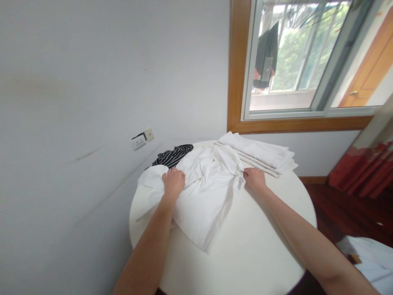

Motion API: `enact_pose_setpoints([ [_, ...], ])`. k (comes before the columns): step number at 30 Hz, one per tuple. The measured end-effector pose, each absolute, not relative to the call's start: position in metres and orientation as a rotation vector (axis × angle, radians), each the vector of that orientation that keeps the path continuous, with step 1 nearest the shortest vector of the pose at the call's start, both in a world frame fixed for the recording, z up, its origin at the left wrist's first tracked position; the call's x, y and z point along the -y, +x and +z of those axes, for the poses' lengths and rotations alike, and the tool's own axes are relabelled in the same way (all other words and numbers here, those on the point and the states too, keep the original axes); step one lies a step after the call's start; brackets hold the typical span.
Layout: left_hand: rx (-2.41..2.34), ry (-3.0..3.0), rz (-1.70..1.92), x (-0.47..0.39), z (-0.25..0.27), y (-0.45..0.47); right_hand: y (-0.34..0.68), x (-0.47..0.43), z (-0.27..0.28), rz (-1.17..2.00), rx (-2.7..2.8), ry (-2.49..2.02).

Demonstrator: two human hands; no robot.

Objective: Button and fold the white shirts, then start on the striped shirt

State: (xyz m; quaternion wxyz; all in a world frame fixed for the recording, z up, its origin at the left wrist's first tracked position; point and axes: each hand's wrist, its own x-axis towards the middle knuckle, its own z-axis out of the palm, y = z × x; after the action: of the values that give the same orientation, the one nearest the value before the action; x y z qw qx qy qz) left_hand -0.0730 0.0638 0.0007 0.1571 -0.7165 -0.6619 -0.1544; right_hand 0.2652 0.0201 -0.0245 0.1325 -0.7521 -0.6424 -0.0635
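Note:
A crumpled white garment (202, 200) lies spread over a round white table (251, 250), its lower corner pointing toward me. My left hand (174, 181) is closed on the fabric at its left side. On the opposite side, my right hand (254, 179) pinches a bunched edge of the same garment, with the cloth gathered into folds at the fingers. Whether it is a shirt or another piece of clothing, I cannot tell. Behind my left hand sits a black-and-white striped cloth (173, 156), partly covered by the white fabric.
Folded white cloths (260, 152) are stacked at the table's back right. A wall with a socket (138, 142) borders the left and back. Beyond the table are a wood-framed window (236, 82), a red and beige curtain (362, 159) and white items (371, 254) at lower right.

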Motion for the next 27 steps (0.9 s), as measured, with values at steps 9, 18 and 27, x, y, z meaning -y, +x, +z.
enact_pose_setpoints([
  [9, 1.666, -2.056, -1.141, -0.054, 0.019, -0.063, 0.259, -0.013, -0.015, -0.3, 1.956, -1.793],
  [18, 1.266, -2.474, -0.861, -0.01, 0.024, -0.014, 0.234, -0.008, -0.042, -0.084, 2.276, -1.816],
  [27, 0.675, -2.678, -0.526, 0.033, 0.0, 0.046, 0.25, -0.016, -0.018, 0.026, 1.941, -1.463],
])
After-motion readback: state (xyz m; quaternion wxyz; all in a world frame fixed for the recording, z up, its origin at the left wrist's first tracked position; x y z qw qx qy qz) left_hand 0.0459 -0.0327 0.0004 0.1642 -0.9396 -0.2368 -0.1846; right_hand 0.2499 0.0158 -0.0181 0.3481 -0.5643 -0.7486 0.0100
